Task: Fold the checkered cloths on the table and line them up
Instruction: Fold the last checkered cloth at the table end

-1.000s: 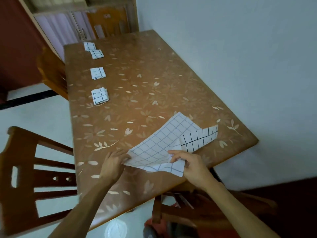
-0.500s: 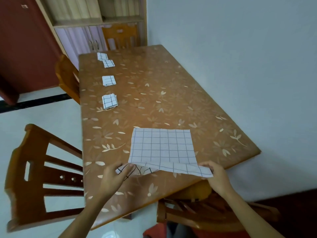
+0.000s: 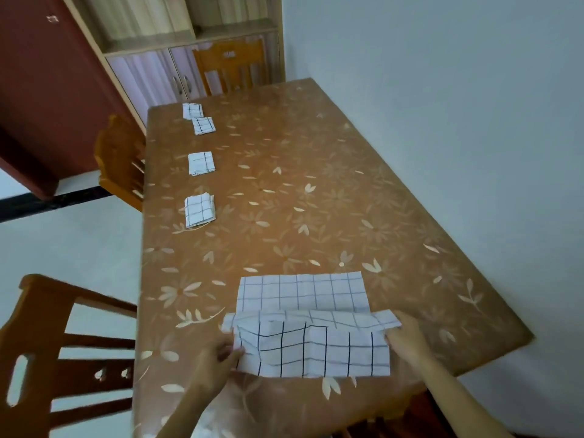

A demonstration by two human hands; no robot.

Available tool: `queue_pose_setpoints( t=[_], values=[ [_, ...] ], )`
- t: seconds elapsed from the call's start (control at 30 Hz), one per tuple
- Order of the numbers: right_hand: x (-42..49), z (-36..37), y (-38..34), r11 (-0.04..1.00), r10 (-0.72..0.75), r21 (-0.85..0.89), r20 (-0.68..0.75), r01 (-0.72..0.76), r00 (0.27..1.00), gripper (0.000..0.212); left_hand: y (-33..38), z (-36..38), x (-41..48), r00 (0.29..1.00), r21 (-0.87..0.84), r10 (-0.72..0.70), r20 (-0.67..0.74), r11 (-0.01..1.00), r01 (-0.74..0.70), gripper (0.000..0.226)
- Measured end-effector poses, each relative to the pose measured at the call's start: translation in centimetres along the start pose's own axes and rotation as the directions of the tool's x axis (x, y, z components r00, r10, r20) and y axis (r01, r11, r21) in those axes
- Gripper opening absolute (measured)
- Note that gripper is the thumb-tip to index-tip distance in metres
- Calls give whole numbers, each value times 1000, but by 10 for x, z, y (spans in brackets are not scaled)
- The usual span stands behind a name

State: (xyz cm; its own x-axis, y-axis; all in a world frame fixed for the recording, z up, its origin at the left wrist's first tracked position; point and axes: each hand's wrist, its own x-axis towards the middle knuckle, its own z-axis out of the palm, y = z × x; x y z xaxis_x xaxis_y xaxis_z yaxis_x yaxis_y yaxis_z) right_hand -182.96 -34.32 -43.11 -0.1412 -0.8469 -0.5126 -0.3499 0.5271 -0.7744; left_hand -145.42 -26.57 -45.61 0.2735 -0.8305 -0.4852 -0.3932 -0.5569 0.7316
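Observation:
A white checkered cloth [image 3: 303, 294] lies near the table's front edge, its near half lifted and turned over away from me, showing darker grid lines. My left hand [image 3: 218, 358] pinches the cloth's left corner and my right hand [image 3: 407, 339] pinches its right corner. Several folded checkered cloths sit in a row along the table's left side: the nearest [image 3: 199, 210], one further back [image 3: 201, 163], and two close together at the far end [image 3: 204, 125], [image 3: 192, 110].
The brown table [image 3: 316, 191] with a flower pattern stands against a white wall on the right. Wooden chairs stand at the near left [image 3: 60, 352], the left side [image 3: 121, 159] and the far end [image 3: 232, 66]. A cupboard stands behind.
Both hands spread the cloth flat on the table, then lifted its near edge and carried it forward over the far half. The view has tilted up a little.

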Motion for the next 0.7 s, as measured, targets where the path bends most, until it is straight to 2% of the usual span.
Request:
queue_pose_setpoints(
  t=[0.1, 0.2, 0.3, 0.33, 0.4, 0.5, 0.6, 0.7],
  values=[
    [36, 1, -9, 999, -12, 49, 30, 10, 999, 12, 5, 14, 32, 994, -10, -98, -47, 995, 97, 12],
    [69, 7, -6, 1000, -26, 10, 25, 26, 999, 14, 13, 27, 46, 978, -57, -193, -84, 980, 189, 12],
    [91, 18, -1, 1000, -21, -8, -9, 21, 1000, 4, 3, 34, 50, 965, -42, -247, -89, 969, 244, 9],
    [97, 22, 2, 999, -29, -22, -18, 28, 999, 8, -6, 35, 52, 962, -26, -262, -83, 965, 260, 5],
    [106, 27, 5, 995, -66, -72, -47, 62, 997, 8, -32, 34, 62, 962, 35, -263, -76, 963, 266, 9],
    [111, 32, 3, 989, -125, -98, -114, 114, 986, 27, -44, 32, 65, 963, 152, -257, -83, 952, 267, 25],
    [115, 37, 6, 988, -121, -112, -135, 106, 983, 15, -3, 34, 45, 964, 223, -236, -124, 940, 259, 14],
    [114, 39, 10, 959, -235, -202, -175, 199, 956, 18, 13, 38, 34, 962, 308, -217, -163, 916, 258, 20]
  ],
)
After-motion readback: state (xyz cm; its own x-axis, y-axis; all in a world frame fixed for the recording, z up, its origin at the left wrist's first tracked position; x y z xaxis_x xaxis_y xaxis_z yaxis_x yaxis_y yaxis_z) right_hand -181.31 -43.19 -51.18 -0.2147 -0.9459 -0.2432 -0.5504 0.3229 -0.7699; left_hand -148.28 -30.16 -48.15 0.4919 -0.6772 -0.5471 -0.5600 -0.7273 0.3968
